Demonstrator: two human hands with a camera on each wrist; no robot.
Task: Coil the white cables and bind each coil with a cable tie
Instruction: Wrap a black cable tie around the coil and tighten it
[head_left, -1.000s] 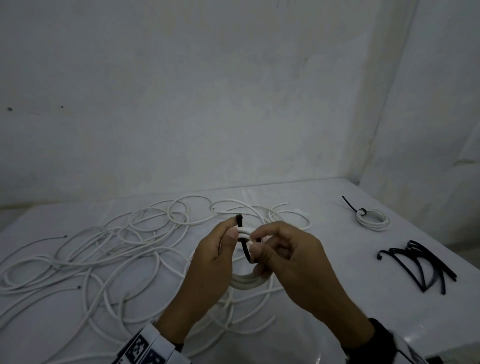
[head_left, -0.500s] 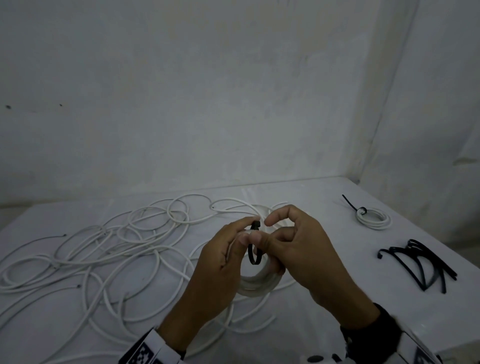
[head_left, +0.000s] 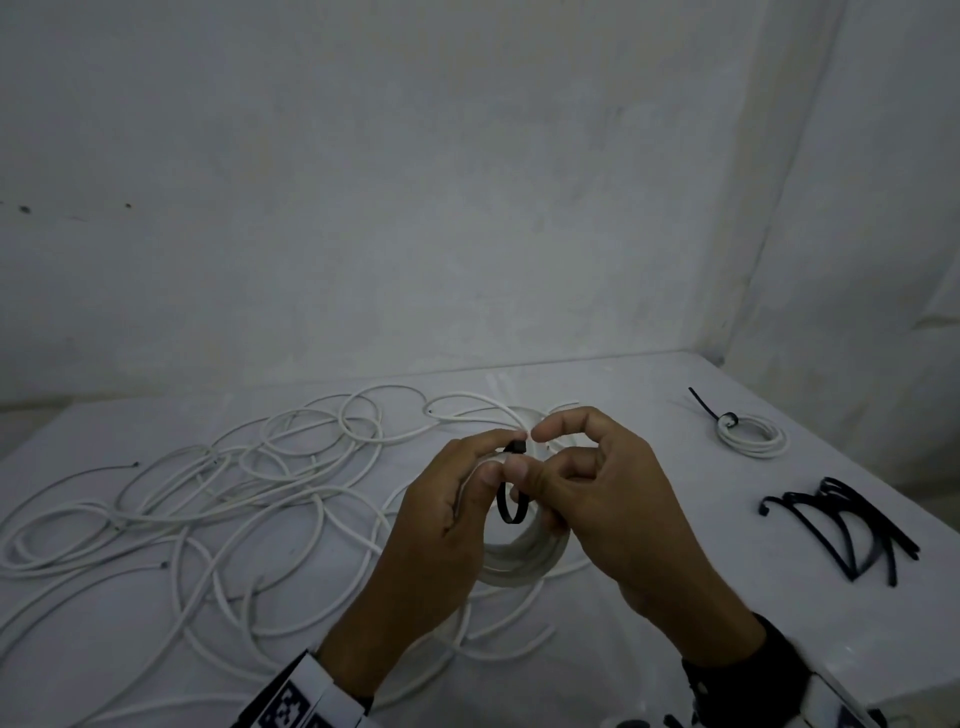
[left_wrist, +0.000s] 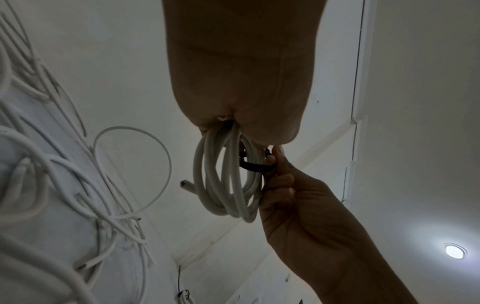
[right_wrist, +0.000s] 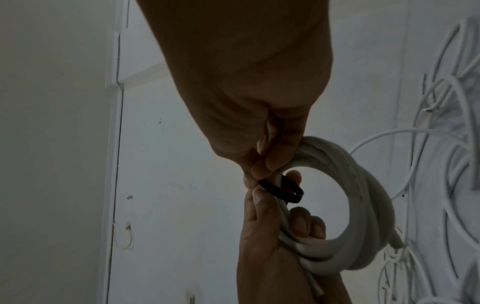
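A small coil of white cable (head_left: 519, 564) hangs above the table between both hands. My left hand (head_left: 498, 457) grips the coil's top, with thumb and forefinger at the head of a black cable tie (head_left: 511, 506). The tie forms a loose loop round the coil's strands. My right hand (head_left: 540, 467) pinches the tie beside the left thumb, its forefinger raised and curled. In the left wrist view the coil (left_wrist: 223, 181) hangs from the palm and the tie (left_wrist: 255, 167) crosses it. In the right wrist view the tie (right_wrist: 283, 190) sits between both thumbs beside the coil (right_wrist: 363, 205).
A tangle of loose white cables (head_left: 208, 499) covers the left half of the white table (head_left: 649, 415). A finished coil bound with a black tie (head_left: 750, 436) lies at the far right, and a pile of spare black ties (head_left: 841, 525) lies nearer. Walls close off the back and right.
The tie, which stood up as an open strip a second ago, is now bent into a loop round the coil. The right forefinger has lifted off, and both hands have drawn closer together.
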